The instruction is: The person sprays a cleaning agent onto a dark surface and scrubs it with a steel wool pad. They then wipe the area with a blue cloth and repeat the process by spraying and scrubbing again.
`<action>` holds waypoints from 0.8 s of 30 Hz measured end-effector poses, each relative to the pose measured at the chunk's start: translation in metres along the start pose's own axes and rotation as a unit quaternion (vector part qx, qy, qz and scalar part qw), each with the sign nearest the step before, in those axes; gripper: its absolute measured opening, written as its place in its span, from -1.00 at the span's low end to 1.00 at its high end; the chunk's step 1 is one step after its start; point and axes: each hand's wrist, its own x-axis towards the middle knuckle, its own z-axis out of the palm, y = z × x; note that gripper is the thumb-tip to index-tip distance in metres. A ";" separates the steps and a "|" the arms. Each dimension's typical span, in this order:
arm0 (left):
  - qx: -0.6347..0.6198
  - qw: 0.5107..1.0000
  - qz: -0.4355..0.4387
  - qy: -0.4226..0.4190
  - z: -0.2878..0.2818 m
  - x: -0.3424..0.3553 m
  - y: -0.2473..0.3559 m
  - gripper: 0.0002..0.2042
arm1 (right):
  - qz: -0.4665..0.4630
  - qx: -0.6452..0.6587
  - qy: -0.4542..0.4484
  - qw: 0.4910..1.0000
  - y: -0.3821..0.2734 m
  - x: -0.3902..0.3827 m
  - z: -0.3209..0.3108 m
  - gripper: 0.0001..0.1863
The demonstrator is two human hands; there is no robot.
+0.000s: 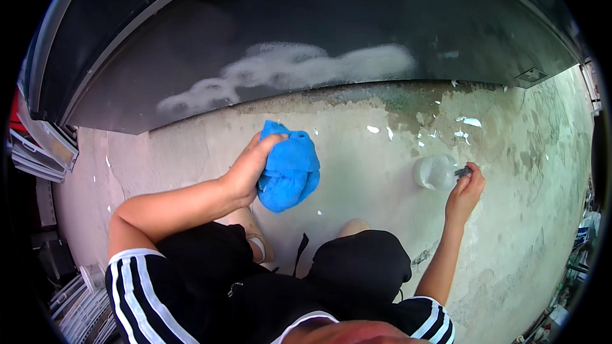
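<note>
My left hand (250,167) is closed on a bunched blue cloth (289,172), held up in front of my body above the floor. Off to the right, my right hand (467,192) pinches a small, dark grey, rough-looking scrubber (463,171), which looks like steel wool. Right beside the scrubber is a translucent plastic container (433,173); I cannot tell whether the two touch. White foam (287,70) lies in rounded smears along the lower part of a large dark panel (357,16) in front of me.
White flakes (468,121) are scattered over the worn concrete floor (376,178), mostly near the panel's lower edge. Damp, dark patches mark the floor there. White wire racks (83,309) stand at the lower left, with light-coloured panels (41,150) above them. Assorted clutter (577,261) lines the right rim.
</note>
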 end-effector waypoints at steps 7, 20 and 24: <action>-0.088 0.990 -0.090 -0.061 -0.006 -0.016 0.005 -0.52 | 0.021 -0.042 -0.037 0.998 0.019 -0.008 0.031 -0.71; -0.175 0.972 -0.097 -0.124 -0.030 -0.031 0.015 -0.53 | 0.019 -0.066 0.081 0.994 -0.001 0.006 0.037 -0.66; -0.163 0.973 -0.094 -0.137 -0.031 -0.027 0.013 -0.51 | -0.047 -0.010 0.306 0.951 -0.048 -0.006 0.015 -0.62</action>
